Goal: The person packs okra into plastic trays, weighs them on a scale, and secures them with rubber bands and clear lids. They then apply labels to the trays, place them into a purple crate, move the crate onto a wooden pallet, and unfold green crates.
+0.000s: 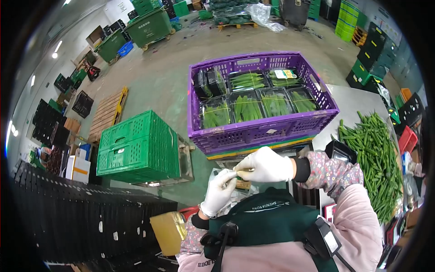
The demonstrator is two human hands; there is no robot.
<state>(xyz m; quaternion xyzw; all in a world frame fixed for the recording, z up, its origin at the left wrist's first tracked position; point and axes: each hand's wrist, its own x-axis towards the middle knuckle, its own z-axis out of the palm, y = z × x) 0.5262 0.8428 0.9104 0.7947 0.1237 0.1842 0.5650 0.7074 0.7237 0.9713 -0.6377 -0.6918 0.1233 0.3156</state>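
Note:
In front of my chest, my left hand (217, 192) and my right hand (266, 167) meet, both in white gloves. The fingers of each are pinched together at the same spot. Whatever lies between the fingertips is too small to make out. Just beyond my hands stands a purple crate (267, 129) holding several black trays of okra (247, 107) with yellow bands round them. One okra tray (284, 75) carries a white and yellow label. A black tray (340, 151) sits by my right forearm, beside a heap of loose okra (374, 158).
The loose okra lies on a metal table (349, 97) to my right. Green crates (138, 147) are stacked on a pallet at the left. Many stacked black trays (77, 222) fill the near left. A wooden pallet (108, 113) and green bins (149, 29) stand farther off.

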